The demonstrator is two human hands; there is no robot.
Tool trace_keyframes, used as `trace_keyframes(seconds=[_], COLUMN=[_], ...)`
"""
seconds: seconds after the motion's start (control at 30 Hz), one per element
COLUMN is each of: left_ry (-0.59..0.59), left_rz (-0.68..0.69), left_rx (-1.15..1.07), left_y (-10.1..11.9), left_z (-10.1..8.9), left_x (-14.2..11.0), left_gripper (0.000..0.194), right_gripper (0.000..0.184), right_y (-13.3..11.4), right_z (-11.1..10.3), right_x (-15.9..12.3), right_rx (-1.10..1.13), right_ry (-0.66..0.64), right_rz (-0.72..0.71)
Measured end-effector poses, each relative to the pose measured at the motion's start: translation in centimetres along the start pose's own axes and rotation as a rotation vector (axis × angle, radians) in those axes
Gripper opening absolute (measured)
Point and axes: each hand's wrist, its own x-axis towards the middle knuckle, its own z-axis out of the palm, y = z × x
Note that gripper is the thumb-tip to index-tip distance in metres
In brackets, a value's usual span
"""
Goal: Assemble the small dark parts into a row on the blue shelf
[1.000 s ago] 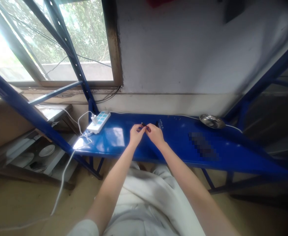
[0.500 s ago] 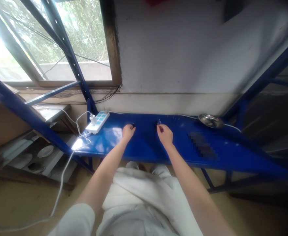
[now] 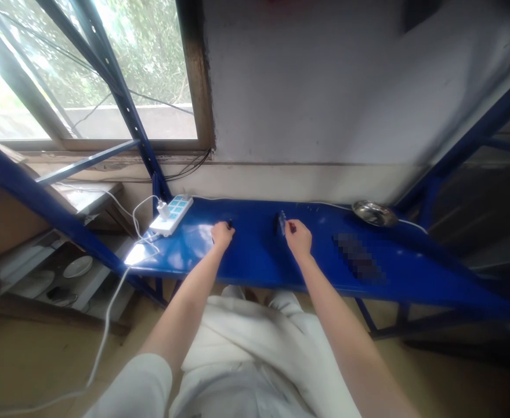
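My left hand (image 3: 223, 236) is closed over the left half of the blue table, with a small black piece (image 3: 230, 223) sticking out past its fingertips. I cannot make out what kind of piece it is. My right hand (image 3: 300, 237) is curled, thumb and fingers drawn together, just right of a small clear, bumpy object (image 3: 282, 220). Whatever its fingers may pinch is hidden. A narrow black object (image 3: 276, 223) lies beside the clear one, on its left. The two hands are well apart.
A white power strip (image 3: 173, 216) with a plug and cable sits on the left end of the blue table (image 3: 255, 255). A shiny metal dish (image 3: 373, 213) stands at the back right. A blurred dark flat object (image 3: 359, 255) lies nearer the front. Blue posts rise at both ends.
My hands were together over the middle of the table and have parted. The left went left with the small black piece; the right moved right, past the clear object.
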Motion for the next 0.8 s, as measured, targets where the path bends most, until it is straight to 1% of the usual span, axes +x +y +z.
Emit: trace_keyframes(seconds=[0.13,0.27,0.4,0.47,0.53,0.6,0.67,0.73,0.8], left_ry=[-0.015,-0.02,-0.016,0.022,0.101,0.186,0.216,0.172,0.095], left_rz=[-0.018,-0.018,-0.037,-0.042,-0.029,0.027,0.153,0.333,0.503], left_rx=[-0.014,-0.034,-0.046,-0.07,-0.112,-0.172,-0.232,-0.267,-0.264], left_y=[0.1,0.3,0.3,0.2,0.4,1.0,2.0,3.5,5.1], left_z=[0.1,0.3,0.4,0.3,0.0,-0.4,-0.8,-1.0,-0.9], left_x=[0.1,0.2,0.1,-0.3,-1.1,-2.3,-3.8,-5.3,-6.6], left_gripper=[0.016,0.017,0.016,0.017,0.021,0.023,0.022,0.022,0.024], right_gripper=[0.027,0.021,0.016,0.015,0.018,0.022,0.026,0.029,0.03], right_y=[0.2,0.3,1.0,1.7,2.5,3.1,3.5,3.6,3.6], right_z=[-0.3,-0.8,-0.9,-0.7,-0.5,-0.1,0.4,0.9,1.4], right_x=[0.1,0.3,0.5,0.6,0.6,0.5,0.4,0.3,0.1], right_rx=[-0.028,-0.069,-0.176,-0.236,-0.277,-0.299,-0.308,-0.314,-0.323], right_ry=[-0.04,-0.106,-0.197,-0.267,-0.319,-0.348,-0.37,-0.389,-0.39], right_rz=[0.042,0.125,0.2,0.23,0.244,0.238,0.231,0.229,0.222])
